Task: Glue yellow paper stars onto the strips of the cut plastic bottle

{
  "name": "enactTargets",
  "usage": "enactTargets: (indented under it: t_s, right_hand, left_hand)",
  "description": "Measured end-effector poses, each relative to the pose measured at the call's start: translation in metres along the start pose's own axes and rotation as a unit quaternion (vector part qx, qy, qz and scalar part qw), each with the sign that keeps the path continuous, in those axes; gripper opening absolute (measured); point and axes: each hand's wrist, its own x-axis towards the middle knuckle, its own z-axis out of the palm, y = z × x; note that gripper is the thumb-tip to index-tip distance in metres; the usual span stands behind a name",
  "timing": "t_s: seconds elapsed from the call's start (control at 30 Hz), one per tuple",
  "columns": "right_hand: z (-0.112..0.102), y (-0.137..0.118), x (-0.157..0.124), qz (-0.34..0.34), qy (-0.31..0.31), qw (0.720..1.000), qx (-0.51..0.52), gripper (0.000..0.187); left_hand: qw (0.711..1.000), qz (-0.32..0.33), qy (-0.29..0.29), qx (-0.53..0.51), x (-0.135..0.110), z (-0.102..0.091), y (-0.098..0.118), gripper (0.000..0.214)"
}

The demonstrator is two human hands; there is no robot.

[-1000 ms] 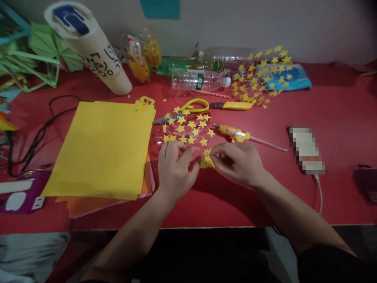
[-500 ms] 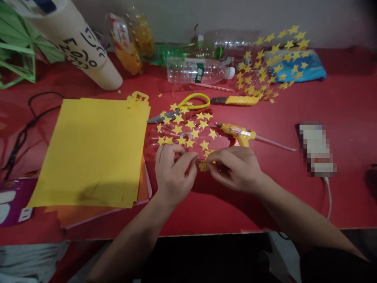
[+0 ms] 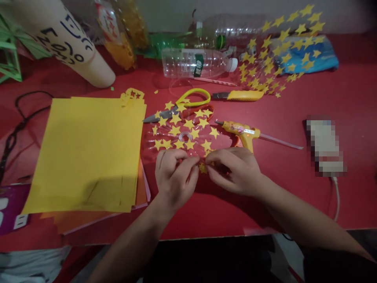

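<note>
My left hand (image 3: pixel 176 175) is closed in a pinch at the near side of a clear plastic piece cut into strips (image 3: pixel 185 136), which has yellow paper stars (image 3: pixel 189 124) on it. Facing it across a small gap, my right hand (image 3: pixel 235 169) pinches too. What lies between the fingertips is too small to make out. Just under the fingertips shows a yellow star (image 3: pixel 202 168). Beyond the plastic piece lie yellow-handled scissors (image 3: pixel 193 98), partly covered by it. A yellow glue gun (image 3: pixel 243 131) with a clear glue stick rests just past my right hand.
Yellow paper sheets (image 3: pixel 88 149) are stacked at the left. Behind lie a yellow cutter knife (image 3: pixel 244 95), a clear bottle (image 3: pixel 188 63) and a second star-covered plastic piece (image 3: pixel 268 68). A tall cup (image 3: pixel 85 51) stands back left; a blurred-out device (image 3: pixel 325 145) with a cable lies right.
The camera view has shifted slightly closer. Both hands keep their pinch at the same spot, the fingertips only slightly moved.
</note>
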Motion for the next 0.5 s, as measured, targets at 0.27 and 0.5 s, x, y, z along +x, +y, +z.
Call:
enactTargets:
  t_s: [0.27, 0.5]
  right_hand:
    - [-0.0002, -0.0031, 0.0015, 0.07, -0.006, 0.998, 0.001, 0.009]
    - [0.0002, -0.0051, 0.003, 0.086, -0.003, 0.996, -0.002, 0.009]
  left_hand:
    - [1.0, 0.014, -0.004, 0.005, -0.0006, 0.0005, -0.0004, 0.016]
    - [1.0, 0.014, -0.003, 0.013, 0.0005, 0.0014, 0.001, 0.016]
